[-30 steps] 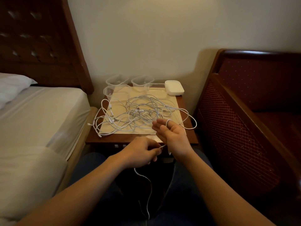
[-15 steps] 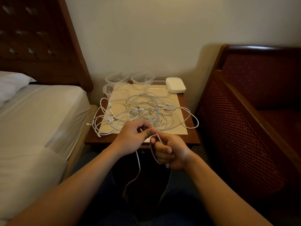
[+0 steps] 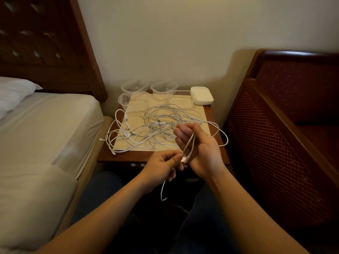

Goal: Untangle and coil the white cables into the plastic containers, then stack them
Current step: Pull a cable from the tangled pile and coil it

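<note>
Winding one white cable (image 3: 189, 143) around the right hand (image 3: 200, 149) looks to be the step in hand, and it goes best if each turn lies flat beside the one before it rather than crossing over. The right hand is held up with its palm turned toward the person, fingers nearly straight and close together, and several strands run lengthwise across the palm from the fingertips down to the heel. The left hand (image 3: 163, 166) sits just below and beside it, thumb and forefinger pinched on the cable near its plug end, with a short tail hanging down between the knees. From here, I would keep light tension with the left hand so the loops stay snug but do not bite, and feed the slack slowly. The rest of the cables (image 3: 161, 125) lie in a loose tangle on the pale mat (image 3: 136, 101) on the bedside table (image 3: 209, 114), some loops spilling over its left and right edges; whether the strand being wound is quite free of that tangle I cannot tell, so a hard pull could drag the whole heap forward. Clear plastic containers (image 3: 134, 86) wait at the back of the table, next to a white lidded box (image 3: 201, 95), and appear to hold nothing yet. Size the coil small enough to drop into one without springing open.
</note>
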Demonstrator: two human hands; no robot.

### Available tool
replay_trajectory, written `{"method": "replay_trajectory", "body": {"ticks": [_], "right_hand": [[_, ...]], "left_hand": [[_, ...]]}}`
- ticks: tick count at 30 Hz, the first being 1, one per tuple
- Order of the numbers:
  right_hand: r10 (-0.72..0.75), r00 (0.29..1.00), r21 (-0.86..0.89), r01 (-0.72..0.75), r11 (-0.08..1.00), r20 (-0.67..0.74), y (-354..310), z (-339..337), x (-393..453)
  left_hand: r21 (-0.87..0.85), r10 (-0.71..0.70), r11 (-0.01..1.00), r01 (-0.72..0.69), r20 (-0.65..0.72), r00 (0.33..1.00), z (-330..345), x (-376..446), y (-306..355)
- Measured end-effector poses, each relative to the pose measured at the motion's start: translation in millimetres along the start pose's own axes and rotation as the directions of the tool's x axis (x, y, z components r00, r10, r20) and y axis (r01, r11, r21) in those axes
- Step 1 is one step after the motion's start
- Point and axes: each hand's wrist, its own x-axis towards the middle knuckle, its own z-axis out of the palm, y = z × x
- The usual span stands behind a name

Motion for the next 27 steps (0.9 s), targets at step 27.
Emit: {"method": "replay_trajectory", "body": {"ticks": [27], "right_hand": [[0.249,0.966,0.079,-0.254,0.964,0.068,3,-9,-5]], "left_hand": [[-0.061,-0.013,0.998,0.008,-0.078,0.997,-4,6,-12]]}}
